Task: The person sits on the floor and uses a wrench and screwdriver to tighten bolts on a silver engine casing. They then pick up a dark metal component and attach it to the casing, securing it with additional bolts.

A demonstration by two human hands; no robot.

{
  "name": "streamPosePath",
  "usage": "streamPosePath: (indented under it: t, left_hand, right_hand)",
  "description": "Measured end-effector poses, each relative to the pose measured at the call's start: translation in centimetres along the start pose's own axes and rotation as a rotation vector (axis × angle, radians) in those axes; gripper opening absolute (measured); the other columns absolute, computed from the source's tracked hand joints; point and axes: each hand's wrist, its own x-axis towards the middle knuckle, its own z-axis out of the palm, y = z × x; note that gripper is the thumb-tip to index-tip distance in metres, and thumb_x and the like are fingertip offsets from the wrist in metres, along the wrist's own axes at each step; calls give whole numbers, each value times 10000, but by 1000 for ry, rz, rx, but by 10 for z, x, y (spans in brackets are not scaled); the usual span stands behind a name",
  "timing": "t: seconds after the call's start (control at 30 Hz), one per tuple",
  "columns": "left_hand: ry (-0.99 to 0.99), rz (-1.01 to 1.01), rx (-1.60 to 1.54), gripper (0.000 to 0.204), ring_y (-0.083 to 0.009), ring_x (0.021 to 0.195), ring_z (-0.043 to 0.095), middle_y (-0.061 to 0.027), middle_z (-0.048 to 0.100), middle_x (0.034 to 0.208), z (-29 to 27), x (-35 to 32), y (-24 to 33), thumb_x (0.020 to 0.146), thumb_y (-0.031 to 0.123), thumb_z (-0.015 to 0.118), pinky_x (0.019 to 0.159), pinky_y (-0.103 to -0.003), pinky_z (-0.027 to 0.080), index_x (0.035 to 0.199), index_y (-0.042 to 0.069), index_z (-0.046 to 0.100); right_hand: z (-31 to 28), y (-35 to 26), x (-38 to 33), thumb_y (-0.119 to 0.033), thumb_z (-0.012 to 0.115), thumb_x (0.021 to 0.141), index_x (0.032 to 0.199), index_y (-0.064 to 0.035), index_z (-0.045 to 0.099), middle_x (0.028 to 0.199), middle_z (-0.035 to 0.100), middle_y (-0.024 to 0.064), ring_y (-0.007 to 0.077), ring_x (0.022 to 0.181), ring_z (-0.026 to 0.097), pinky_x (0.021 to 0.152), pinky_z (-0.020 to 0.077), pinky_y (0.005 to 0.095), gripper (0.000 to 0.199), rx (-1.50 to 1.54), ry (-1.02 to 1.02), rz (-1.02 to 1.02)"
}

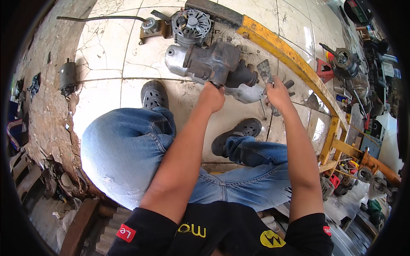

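A heavy, grimy cast-metal gear housing [220, 59], with a silvery cover on its left end and a ribbed dark end on its right, lies on the tiles beyond my feet. My left hand [212, 97] is closed on the near, downward-pointing end of the housing; its fingertips are partly hidden. Just right of the housing, my right hand [278, 93] is wrapped round a scraper whose worn flat blade [265, 70] points away from me. A lighter metal casting [245, 93] lies under and in front of the housing. Dark rod-like pieces [290, 84] show beside my right hand.
An alternator [192, 24] and a bracketed part with a long rod [150, 26] sit behind the housing. A yellow steel frame [286, 45] arches along the right. Far left stands a dark cylinder [67, 77]. A red jack stand [324, 70] and cluttered parts lie further right.
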Motion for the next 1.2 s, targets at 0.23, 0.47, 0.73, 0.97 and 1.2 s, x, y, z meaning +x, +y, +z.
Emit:
streamPosePath:
  t: [0.23,0.47,0.73,0.97,1.2]
  left_hand:
    - [15,-28,-18,514,-460,1059,585,-348,606,1070,0,-3,1,937,331,531,911,-470,454,1166,-118,429]
    - [-4,-63,9,528,-449,1068,585,-339,605,1086,-2,-2,1,942,343,521,922,-468,449,1186,-112,412]
    - [-36,-58,1,517,-435,1071,590,-331,601,1106,-2,0,0,948,308,512,906,-466,465,1209,-99,329]
    - [-29,-30,-4,523,-440,1059,593,-340,601,1090,0,2,0,946,304,517,897,-464,469,1193,-118,331]
    - [-26,-34,6,526,-441,1048,597,-341,607,1070,-2,0,0,945,303,520,892,-463,469,1182,-129,336]
  right_hand:
    - [16,-8,-30,-219,532,918,1284,-105,577,1067,644,261,371,1028,623,895,470,417,386,-444,12,-179]
    - [-3,-36,-26,-154,542,879,1302,-83,565,979,656,277,283,749,686,774,517,385,430,-272,-101,-48]
    - [10,-46,-24,-112,536,853,1248,69,513,854,624,113,200,587,593,515,516,365,436,633,-61,247]
    - [10,-11,-4,-139,508,897,892,-29,518,751,574,73,149,536,554,436,491,286,111,981,-265,457]
    - [17,-40,-8,-172,471,926,802,-36,532,588,527,37,146,454,504,414,467,271,193,999,-306,527]
